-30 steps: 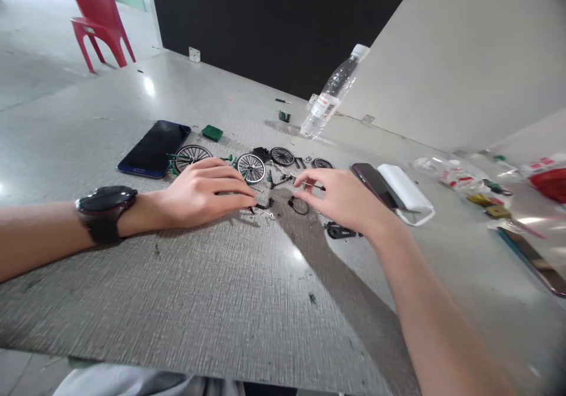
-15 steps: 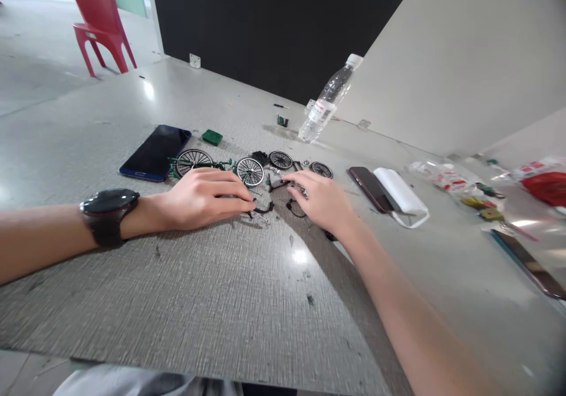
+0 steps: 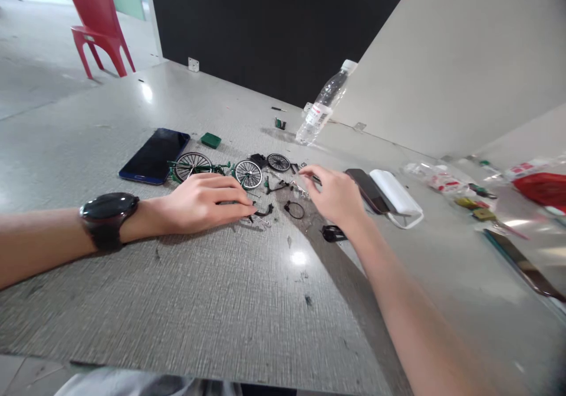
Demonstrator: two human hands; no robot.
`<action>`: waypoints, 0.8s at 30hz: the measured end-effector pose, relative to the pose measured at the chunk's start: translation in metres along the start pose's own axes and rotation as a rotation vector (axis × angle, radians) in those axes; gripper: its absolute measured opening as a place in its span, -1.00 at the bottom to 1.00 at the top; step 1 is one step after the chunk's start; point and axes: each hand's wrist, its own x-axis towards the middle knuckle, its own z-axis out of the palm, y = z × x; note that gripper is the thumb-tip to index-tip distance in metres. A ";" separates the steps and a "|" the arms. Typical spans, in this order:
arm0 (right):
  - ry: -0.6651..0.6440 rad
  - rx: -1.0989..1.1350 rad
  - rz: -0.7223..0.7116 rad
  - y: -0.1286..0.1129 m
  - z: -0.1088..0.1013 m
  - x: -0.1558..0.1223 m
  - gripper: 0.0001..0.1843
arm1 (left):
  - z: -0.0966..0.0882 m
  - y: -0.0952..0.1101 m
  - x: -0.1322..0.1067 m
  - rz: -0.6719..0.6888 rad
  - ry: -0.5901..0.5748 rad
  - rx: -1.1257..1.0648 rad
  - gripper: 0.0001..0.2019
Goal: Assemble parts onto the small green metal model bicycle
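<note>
My left hand (image 3: pixel 201 203), a black watch (image 3: pixel 107 216) on its wrist, lies on the grey table (image 3: pixel 186 302) with its fingers together, the tips pressing a small metal part by a black curved piece (image 3: pixel 264 211). My right hand (image 3: pixel 338 197) hovers just right of the scattered model bicycle parts and pinches a thin metal rod (image 3: pixel 309 178). Spoked wheels (image 3: pixel 248 173) and a green frame (image 3: pixel 198 165) lie beyond the left hand. A black ring (image 3: pixel 295 210) sits between the hands.
A dark blue phone (image 3: pixel 154 154) and a green block (image 3: pixel 211 141) lie at the left. A plastic bottle (image 3: pixel 322 105) stands behind. A dark phone (image 3: pixel 369 190), a white power bank (image 3: pixel 395 195), plastic bags (image 3: pixel 442 178) and a red chair (image 3: pixel 98 19) are around.
My right hand dropped onto the parts half a second ago, then lifted and shifted right with the thin rod pinched. The left hand has hardly moved.
</note>
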 end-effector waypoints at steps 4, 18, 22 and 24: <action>0.116 -0.105 0.138 0.024 -0.015 0.002 -0.63 | 0.001 -0.001 0.000 0.016 0.000 0.017 -0.82; -0.372 0.002 0.156 0.059 -0.037 -0.002 -0.79 | 0.001 0.000 0.000 0.016 -0.003 0.040 -0.82; -0.332 -0.036 0.199 0.062 -0.035 -0.002 -0.71 | 0.001 0.001 0.001 0.020 -0.006 0.049 -0.82; -0.335 -0.088 0.260 0.062 -0.042 -0.003 -0.65 | 0.001 0.001 0.000 0.026 -0.002 0.055 -0.83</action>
